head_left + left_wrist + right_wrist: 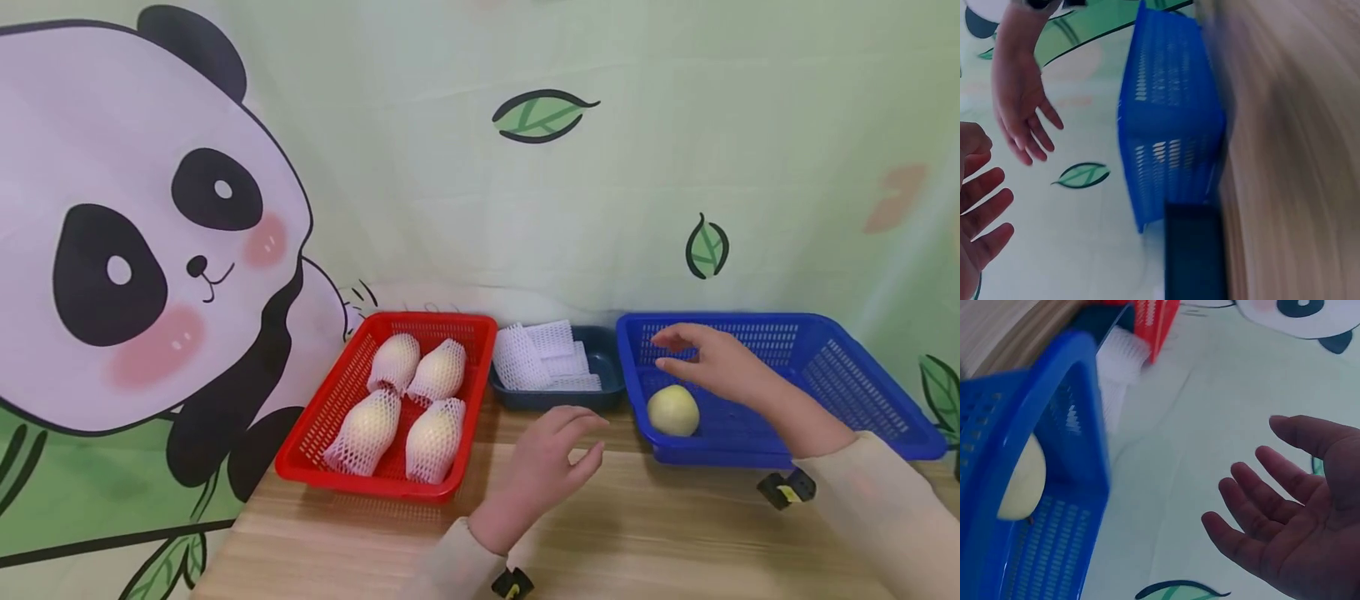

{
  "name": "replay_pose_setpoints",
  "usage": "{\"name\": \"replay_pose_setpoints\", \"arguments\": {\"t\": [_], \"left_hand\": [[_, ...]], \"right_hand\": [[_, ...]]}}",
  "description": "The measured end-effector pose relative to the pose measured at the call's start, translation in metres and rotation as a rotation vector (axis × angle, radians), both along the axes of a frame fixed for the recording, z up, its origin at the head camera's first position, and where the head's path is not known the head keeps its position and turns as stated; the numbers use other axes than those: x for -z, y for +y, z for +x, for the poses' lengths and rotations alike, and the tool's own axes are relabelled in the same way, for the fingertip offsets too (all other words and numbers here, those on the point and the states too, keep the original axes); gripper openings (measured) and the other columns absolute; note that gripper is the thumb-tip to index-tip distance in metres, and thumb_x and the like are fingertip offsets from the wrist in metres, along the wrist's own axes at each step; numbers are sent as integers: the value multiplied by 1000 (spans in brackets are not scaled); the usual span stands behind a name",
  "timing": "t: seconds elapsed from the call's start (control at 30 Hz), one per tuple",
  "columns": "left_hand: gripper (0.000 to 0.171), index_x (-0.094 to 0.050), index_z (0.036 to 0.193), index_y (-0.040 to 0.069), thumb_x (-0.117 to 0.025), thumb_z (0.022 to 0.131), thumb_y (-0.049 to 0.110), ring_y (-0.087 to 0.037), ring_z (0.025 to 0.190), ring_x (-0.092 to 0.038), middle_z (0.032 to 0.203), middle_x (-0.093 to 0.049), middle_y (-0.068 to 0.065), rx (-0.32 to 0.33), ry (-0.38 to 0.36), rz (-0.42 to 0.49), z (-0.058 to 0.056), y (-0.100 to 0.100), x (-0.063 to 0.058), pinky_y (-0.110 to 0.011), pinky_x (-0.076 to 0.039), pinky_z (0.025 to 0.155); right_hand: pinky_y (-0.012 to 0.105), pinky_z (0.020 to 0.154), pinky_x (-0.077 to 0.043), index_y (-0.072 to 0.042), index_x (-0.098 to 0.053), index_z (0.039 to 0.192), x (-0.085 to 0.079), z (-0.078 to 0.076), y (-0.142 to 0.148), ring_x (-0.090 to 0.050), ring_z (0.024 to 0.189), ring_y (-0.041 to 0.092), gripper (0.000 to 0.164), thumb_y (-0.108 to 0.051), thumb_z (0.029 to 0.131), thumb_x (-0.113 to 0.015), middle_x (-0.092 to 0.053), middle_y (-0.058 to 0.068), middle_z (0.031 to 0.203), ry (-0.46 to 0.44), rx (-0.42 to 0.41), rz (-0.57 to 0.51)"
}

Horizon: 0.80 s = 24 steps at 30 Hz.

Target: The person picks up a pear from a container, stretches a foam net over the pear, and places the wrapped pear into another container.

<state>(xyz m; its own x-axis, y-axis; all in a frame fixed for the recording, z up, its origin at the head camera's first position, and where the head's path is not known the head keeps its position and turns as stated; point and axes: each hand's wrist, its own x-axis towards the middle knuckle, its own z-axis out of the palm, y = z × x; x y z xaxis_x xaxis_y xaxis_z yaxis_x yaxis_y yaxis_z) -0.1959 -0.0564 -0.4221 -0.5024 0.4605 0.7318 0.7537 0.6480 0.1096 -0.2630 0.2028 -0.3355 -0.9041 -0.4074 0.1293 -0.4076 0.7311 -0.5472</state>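
My right hand (708, 360) is held above the blue basket (862, 400), fingers loosely bent and nothing between them. Below it, a round pale yellow-green fruit (673, 410) lies in the basket's left corner; a short stem shows in the right wrist view. Over the table's middle hovers my left hand (546, 467), relaxed and holding nothing, just in front of a dark teal tray (606, 367). White foam net sleeves (543, 358) lie piled in that tray. To the left, a red basket (375, 481) contains several pale fruits (435, 437), each wrapped in a foam net.
The baskets and tray stand in a row on a wood-grain table (600, 517), the tray between the two baskets. Behind them hangs a light green cloth (420, 167) printed with a panda and leaves.
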Motion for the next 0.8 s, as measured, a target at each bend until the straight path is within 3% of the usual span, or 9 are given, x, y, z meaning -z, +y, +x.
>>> {"name": "replay_pose_setpoints", "arguments": {"t": [0.23,0.43,0.7,0.8], "left_hand": [[28,-75,111,15,-84,84,22,-11,106,-70,109,-75,3,38,68,-89,-6,22,10,-18,-54,98],[29,-76,112,17,-83,86,27,-8,110,-70,112,-76,5,60,93,-138,-14,40,15,-15,-51,103],[28,-77,111,14,-82,87,27,-10,111,-70,112,-76,2,84,84,-159,-30,59,30,-15,-51,103],[28,-76,113,13,-80,89,28,-10,111,-69,113,-74,2,81,68,-203,-34,64,34,-15,-52,102]], "right_hand": [[59,95,-54,10,-58,132,5,-29,16,-62,114,45,47,-22,99,-65,-65,31,127,-58,-48,131],[58,95,-55,15,-59,128,8,-57,28,-64,114,50,48,-24,100,-62,-65,35,125,-157,-83,243],[54,88,-59,11,-68,112,20,-86,36,-71,100,37,52,-39,104,-55,-74,23,107,-424,-67,387],[56,92,-59,12,-63,119,26,-90,37,-70,107,40,59,-45,103,-54,-72,25,112,-551,-18,413]]}}
